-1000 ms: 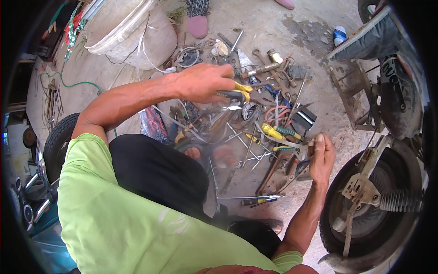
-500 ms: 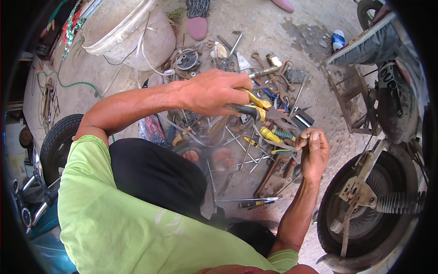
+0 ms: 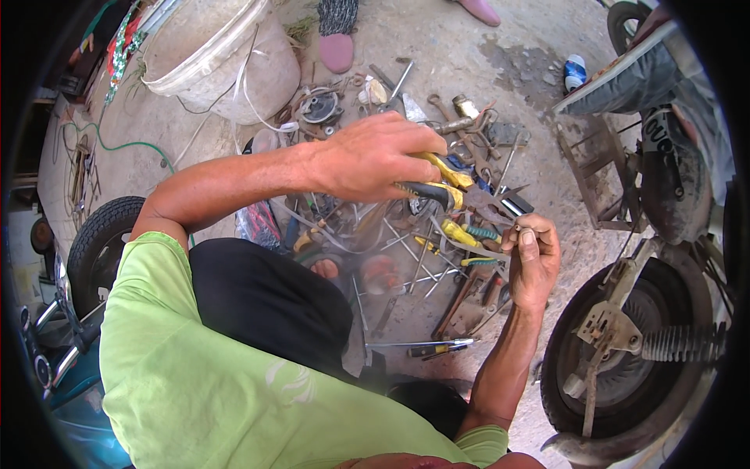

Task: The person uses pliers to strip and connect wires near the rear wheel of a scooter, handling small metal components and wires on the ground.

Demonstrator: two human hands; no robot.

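My left hand (image 3: 383, 156), at upper middle, is closed round yellow-and-black-handled pliers (image 3: 451, 195). Their dark jaws point right, toward the fingertips of my right hand (image 3: 534, 254). That hand is closed with thumb and fingers pinched, and a thin grey strip (image 3: 483, 252) runs into it from the left. The tip of the pinch is too small to make out fully. Below the pliers lie other yellow-handled pliers (image 3: 457, 233) and green-and-yellow grips (image 3: 480, 262) among loose tools.
Spanners, screwdrivers (image 3: 437, 349) and metal parts cover the ground between my feet and beyond. A dirty white bucket (image 3: 266, 74) stands far left. To the right are a wheel with a spring (image 3: 570, 336) and a rusty metal frame (image 3: 598, 168). Another person's pink-shod foot (image 3: 336, 51) is beyond.
My left hand and the pliers have shifted slightly right, closer to my right hand. My right hand has moved a little left, still pinched.
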